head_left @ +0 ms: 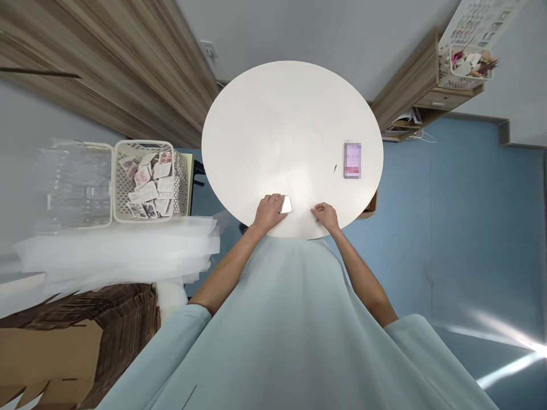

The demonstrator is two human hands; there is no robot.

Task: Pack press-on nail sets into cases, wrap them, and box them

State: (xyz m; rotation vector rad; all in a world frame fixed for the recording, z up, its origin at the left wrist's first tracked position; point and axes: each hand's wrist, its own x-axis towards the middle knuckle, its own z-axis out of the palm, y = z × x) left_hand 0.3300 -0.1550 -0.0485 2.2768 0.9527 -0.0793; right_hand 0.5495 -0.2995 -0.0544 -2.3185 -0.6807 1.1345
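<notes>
Near the front edge of the white round table [290, 114], my left hand [268, 212] is closed around the left side of a small flat object with a bright white face and a dark edge [286, 204]. It lies at the table surface, and my palm hides part of it. To its right, my right hand [326, 216] is held low over the tabletop with fingers curled and thumb and forefinger together. Whatever is between those fingertips, if anything, is too small to make out.
A pixelated purple and pink box [352, 160] lies at the table's right, beside a tiny dark item [335, 169]. Left of the table are a white basket of small packets [143, 146], clear plastic containers [81, 182], white sheets [123, 250] and stacked cardboard [47, 353].
</notes>
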